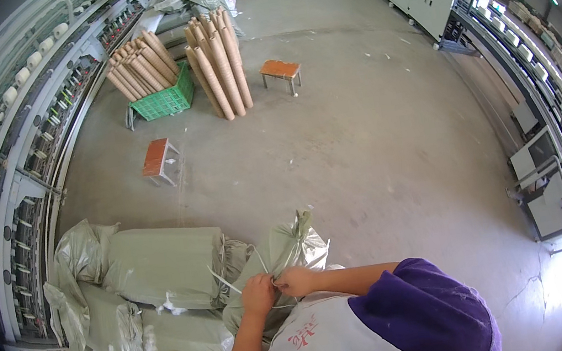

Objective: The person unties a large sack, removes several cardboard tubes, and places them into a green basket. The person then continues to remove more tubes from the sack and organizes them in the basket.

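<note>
At the lower middle my left hand (258,294) and my right hand (295,282) meet, fingers pinched together over the gathered part of a grey-green woven sack (278,249). Both hands grip a thin white cord (224,279), whose loose ends stick out to the left and upward. The sack's bunched, shiny top spreads beyond my fingers. What lies between the fingertips is mostly hidden. Close on the left lies a full grey-green sack (164,264), its tied end facing my hands.
More stuffed sacks (189,339) are piled at lower left beside a long spindle machine (27,161). Ahead stand a low stool (156,157), another stool (280,69), a green crate (166,102) of stacked paper cones and upright cone stacks (219,69). Another machine (531,61) lines the right.
</note>
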Demonstrator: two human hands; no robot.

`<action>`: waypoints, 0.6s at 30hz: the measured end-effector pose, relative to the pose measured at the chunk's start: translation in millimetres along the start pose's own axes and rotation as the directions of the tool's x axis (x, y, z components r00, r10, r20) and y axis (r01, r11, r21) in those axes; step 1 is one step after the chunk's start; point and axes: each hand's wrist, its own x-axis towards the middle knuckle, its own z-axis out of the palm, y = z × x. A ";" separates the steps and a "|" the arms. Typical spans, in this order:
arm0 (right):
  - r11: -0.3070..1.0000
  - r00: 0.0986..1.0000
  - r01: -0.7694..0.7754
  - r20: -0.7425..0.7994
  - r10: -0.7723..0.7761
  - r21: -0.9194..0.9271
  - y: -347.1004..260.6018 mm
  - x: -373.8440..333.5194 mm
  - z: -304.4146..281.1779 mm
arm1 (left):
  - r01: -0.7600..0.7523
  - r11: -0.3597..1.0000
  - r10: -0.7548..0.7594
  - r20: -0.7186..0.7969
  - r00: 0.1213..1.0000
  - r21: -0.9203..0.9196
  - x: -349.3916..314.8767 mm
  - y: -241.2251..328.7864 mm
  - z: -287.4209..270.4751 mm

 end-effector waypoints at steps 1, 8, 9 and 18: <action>0.998 1.000 -0.010 0.030 0.008 0.065 2.1 -2.0 -0.8 | 0.019 0.997 -0.026 0.090 0.996 0.079 -0.5 1.4 -2.5; 0.994 0.956 0.105 -0.274 -0.104 -0.013 24.8 11.6 24.7 | 0.407 0.899 -0.433 0.191 0.881 0.161 10.6 -2.0 6.7; 0.997 0.955 0.068 -0.288 -0.075 -0.034 25.8 13.7 27.6 | 0.442 0.879 -0.473 0.219 0.853 0.177 11.3 -3.7 9.2; 0.929 0.909 -0.186 -0.303 0.286 0.320 3.4 -3.4 17.5 | -0.105 0.994 0.105 0.038 0.994 -0.004 3.0 8.7 -3.1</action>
